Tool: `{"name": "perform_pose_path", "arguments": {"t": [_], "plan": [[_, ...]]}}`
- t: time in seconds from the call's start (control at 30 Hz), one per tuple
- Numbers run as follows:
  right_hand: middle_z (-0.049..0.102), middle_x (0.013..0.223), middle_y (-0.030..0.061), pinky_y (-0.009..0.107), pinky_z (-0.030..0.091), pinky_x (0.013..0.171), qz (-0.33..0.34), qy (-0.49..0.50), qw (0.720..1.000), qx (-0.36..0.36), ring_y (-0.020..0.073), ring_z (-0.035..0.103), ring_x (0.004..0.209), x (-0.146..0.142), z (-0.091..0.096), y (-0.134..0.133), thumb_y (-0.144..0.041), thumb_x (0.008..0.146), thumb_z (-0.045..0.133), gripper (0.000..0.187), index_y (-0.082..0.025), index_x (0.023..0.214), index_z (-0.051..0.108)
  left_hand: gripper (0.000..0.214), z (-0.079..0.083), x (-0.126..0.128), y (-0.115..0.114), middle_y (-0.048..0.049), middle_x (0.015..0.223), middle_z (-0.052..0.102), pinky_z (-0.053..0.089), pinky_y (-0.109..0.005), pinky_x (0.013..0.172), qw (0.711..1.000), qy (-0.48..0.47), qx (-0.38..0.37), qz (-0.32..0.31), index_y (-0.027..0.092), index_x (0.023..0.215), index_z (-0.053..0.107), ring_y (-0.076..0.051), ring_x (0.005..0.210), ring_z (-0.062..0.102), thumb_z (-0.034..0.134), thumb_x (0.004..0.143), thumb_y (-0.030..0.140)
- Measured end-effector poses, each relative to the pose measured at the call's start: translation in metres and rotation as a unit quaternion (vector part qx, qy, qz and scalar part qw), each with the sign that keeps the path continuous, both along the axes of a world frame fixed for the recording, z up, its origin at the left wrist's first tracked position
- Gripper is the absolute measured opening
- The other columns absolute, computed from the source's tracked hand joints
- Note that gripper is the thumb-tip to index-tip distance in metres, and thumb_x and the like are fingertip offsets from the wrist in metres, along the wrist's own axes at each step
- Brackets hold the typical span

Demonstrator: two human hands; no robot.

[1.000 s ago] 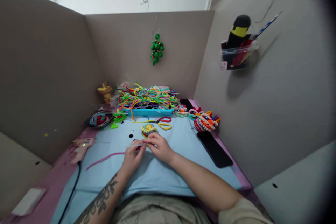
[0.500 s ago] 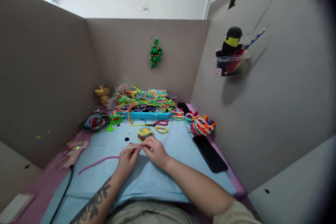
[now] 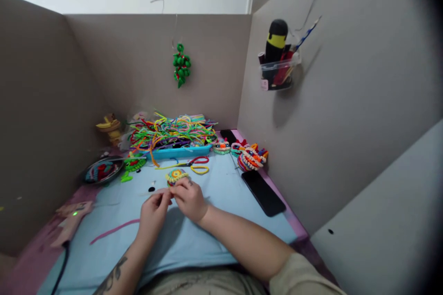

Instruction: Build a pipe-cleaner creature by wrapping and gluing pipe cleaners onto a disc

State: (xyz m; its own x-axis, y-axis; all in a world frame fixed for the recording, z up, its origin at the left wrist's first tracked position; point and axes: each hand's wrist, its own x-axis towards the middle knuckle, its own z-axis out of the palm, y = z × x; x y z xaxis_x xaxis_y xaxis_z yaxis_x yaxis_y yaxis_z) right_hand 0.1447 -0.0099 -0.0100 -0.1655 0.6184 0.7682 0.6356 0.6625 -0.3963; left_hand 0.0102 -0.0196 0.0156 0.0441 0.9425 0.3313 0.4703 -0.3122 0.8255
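Close together over the blue cloth, my left hand (image 3: 154, 215) and my right hand (image 3: 190, 200) pinch a thin pale pink pipe cleaner (image 3: 159, 191) between their fingertips. Its end in the right fingers is hidden. Just beyond the fingertips sits a small round yellow and multicoloured pipe-cleaner piece (image 3: 176, 175), partly covered by my right hand. A darker pink pipe cleaner (image 3: 116, 231) lies flat to the left of my left hand. Scissors (image 3: 194, 165) with red and yellow handles rest behind the round piece. A small black disc (image 3: 151, 189) is left of it.
A blue tray (image 3: 180, 152) heaped with colourful pipe cleaners stands at the back. Finished pipe-cleaner figures (image 3: 252, 156) and a black phone (image 3: 263, 193) are at the right. On the left are a pink glue gun (image 3: 73, 223) with a cable and a dark bowl (image 3: 117, 166). Grey partitions enclose the desk.
The whole scene has shifted left in the picture as the head view turned right. Both hands stay together, still pinching the pale strip, with slight finger movement.
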Motion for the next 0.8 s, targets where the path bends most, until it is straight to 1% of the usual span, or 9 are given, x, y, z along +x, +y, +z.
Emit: {"name": "perform_pose_path", "arguments": {"t": [0.13, 0.23, 0.33, 0.47, 0.6, 0.67, 0.8], "plan": [[0.059, 0.088, 0.0061, 0.028, 0.048, 0.075, 0.043, 0.056, 0.997, -0.036, 0.0156, 0.056, 0.082, 0.0, -0.001, -0.002, -0.012, 0.079, 0.048, 0.019, -0.02, 0.084, 0.064, 0.035, -0.004, -0.001, -0.001, -0.0028, 0.066, 0.068, 0.05, -0.025, 0.059, 1.0, 0.014, 0.022, -0.018, 0.017, 0.074, 0.068, -0.017, 0.06, 0.062, 0.051, 0.077, 0.047], [0.058, 0.09, 0.0059, 0.03, 0.048, 0.077, 0.073, 0.068, 0.993, -0.056, 0.016, 0.056, 0.083, -0.002, -0.002, -0.003, -0.01, 0.077, 0.05, 0.018, -0.021, 0.082, 0.063, 0.033, -0.008, -0.004, -0.004, -0.0032, 0.074, 0.07, 0.051, -0.026, 0.062, 0.999, 0.013, 0.041, -0.01, 0.017, 0.077, 0.069, -0.017, 0.063, 0.062, 0.052, 0.078, 0.046], [0.058, 0.091, 0.006, 0.03, 0.048, 0.078, 0.088, 0.078, 0.991, -0.065, 0.0159, 0.056, 0.085, -0.002, -0.002, -0.003, -0.01, 0.077, 0.049, 0.018, -0.021, 0.082, 0.062, 0.032, -0.013, -0.006, -0.005, -0.0037, 0.076, 0.07, 0.051, -0.026, 0.063, 0.998, 0.015, 0.055, -0.01, 0.017, 0.079, 0.069, -0.016, 0.065, 0.062, 0.051, 0.08, 0.044], [0.057, 0.093, 0.0074, 0.03, 0.048, 0.082, 0.116, 0.098, 0.987, -0.049, 0.0156, 0.055, 0.09, 0.001, 0.001, -0.005, -0.011, 0.079, 0.048, 0.017, -0.019, 0.086, 0.062, 0.032, -0.02, -0.008, -0.004, -0.0054, 0.082, 0.07, 0.051, -0.027, 0.065, 0.998, 0.016, 0.066, -0.012, 0.017, 0.079, 0.069, -0.017, 0.07, 0.063, 0.049, 0.081, 0.043], [0.057, 0.094, 0.0069, 0.03, 0.046, 0.086, 0.129, 0.099, 0.984, -0.071, 0.016, 0.055, 0.094, 0.004, 0.002, -0.006, -0.012, 0.08, 0.047, 0.019, -0.019, 0.093, 0.06, 0.029, -0.027, -0.011, -0.002, -0.0058, 0.082, 0.069, 0.052, -0.029, 0.067, 0.996, 0.019, 0.083, -0.012, 0.017, 0.082, 0.068, -0.018, 0.073, 0.064, 0.05, 0.081, 0.039], [0.059, 0.092, 0.0063, 0.029, 0.047, 0.082, 0.137, 0.099, 0.982, -0.089, 0.0158, 0.055, 0.092, 0.005, 0.001, -0.006, -0.014, 0.082, 0.048, 0.018, -0.019, 0.095, 0.06, 0.025, -0.029, -0.011, -0.002, -0.0057, 0.082, 0.068, 0.052, -0.03, 0.069, 0.994, 0.027, 0.104, -0.011, 0.017, 0.083, 0.067, -0.018, 0.075, 0.063, 0.049, 0.081, 0.035], [0.061, 0.084, 0.0043, 0.026, 0.048, 0.072, 0.147, 0.1, 0.976, -0.126, 0.014, 0.057, 0.078, 0.003, -0.001, -0.006, -0.021, 0.084, 0.05, 0.014, -0.018, 0.093, 0.06, 0.021, -0.033, -0.01, -0.002, -0.0053, 0.081, 0.068, 0.051, -0.031, 0.072, 0.988, 0.036, 0.151, -0.008, 0.018, 0.081, 0.065, -0.018, 0.078, 0.063, 0.047, 0.083, 0.028]]}}
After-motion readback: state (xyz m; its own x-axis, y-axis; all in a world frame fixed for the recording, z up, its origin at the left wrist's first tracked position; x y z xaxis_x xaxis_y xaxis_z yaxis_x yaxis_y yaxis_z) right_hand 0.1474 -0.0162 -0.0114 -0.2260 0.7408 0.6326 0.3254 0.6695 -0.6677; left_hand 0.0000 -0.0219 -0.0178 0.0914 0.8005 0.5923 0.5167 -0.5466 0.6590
